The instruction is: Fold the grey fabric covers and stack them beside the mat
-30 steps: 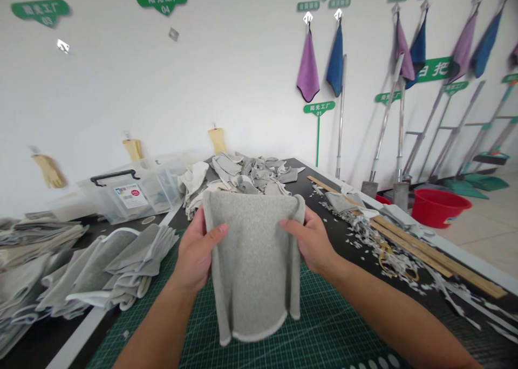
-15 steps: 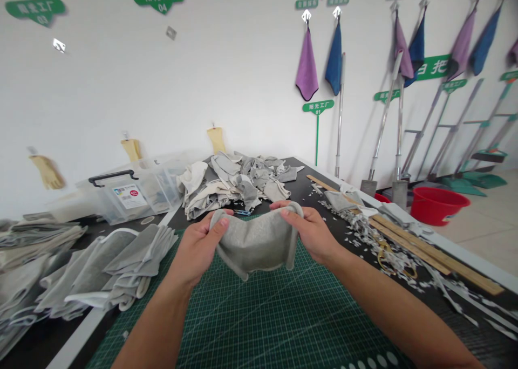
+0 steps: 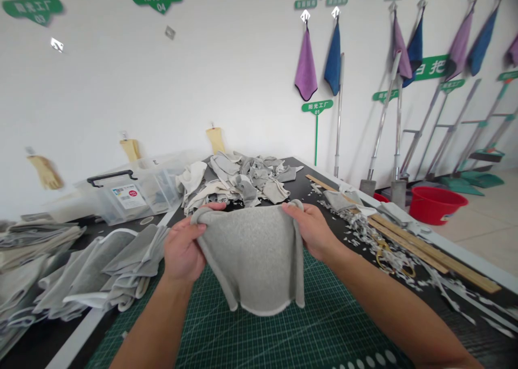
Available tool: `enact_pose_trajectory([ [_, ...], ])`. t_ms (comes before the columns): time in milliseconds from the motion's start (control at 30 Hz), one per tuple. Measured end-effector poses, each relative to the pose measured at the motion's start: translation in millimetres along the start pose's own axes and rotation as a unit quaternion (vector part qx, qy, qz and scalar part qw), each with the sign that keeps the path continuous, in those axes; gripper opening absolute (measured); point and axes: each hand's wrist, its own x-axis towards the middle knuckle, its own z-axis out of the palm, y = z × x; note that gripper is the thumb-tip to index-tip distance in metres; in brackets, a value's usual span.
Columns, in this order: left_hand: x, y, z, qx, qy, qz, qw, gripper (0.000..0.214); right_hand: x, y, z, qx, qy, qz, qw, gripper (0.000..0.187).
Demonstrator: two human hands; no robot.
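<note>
Grey fleece cloth (image 3: 251,255) with white-bound edges, held up over the cutting mat (image 3: 343,326). The long axis runs across, from grip to grip, and the cloth sags between them into a curved lower edge. The left grip (image 3: 182,250) and right grip (image 3: 313,231) are both closed, each pinching an upper corner; neither lies nearer the cloth's middle. No object stands between the cloth and the mat.

Beyond the far edge of the mat lies a heap of grey offcuts (image 3: 237,177) on the black counter (image 3: 301,183). To the left are stacked grey cloth pieces (image 3: 117,266) and a clear plastic bin (image 3: 133,191). To the right, scraps (image 3: 364,231) surround gold-handled scissors (image 3: 382,255) beside long wooden strips (image 3: 421,255). A red basin (image 3: 437,204) stands on the floor beyond.
</note>
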Motion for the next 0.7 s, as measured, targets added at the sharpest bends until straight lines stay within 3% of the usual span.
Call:
enact_pose_trajectory([
  [233,0.3,-7.9,6.8,0.000,0.042,0.041,0.998,0.033,-4.0,2.0,-0.4,0.003,-0.077,0.016,0.997,0.021],
  [333,-1.1,-9.0,6.2,0.018,0.046,0.039,0.998,0.031,-3.6,0.6,-0.5,-0.004,-0.058,0.013,0.998,0.021],
  [433,-0.3,-11.9,1.6,0.046,0.092,0.051,0.993,0.023,-1.3,-0.5,-1.3,0.003,-0.024,-0.007,1.000,0.022],
  [700,7.3,-23.3,-6.0,0.125,0.150,0.008,0.981,0.018,2.7,1.6,-3.4,0.027,0.018,-0.081,0.996,0.020],
])
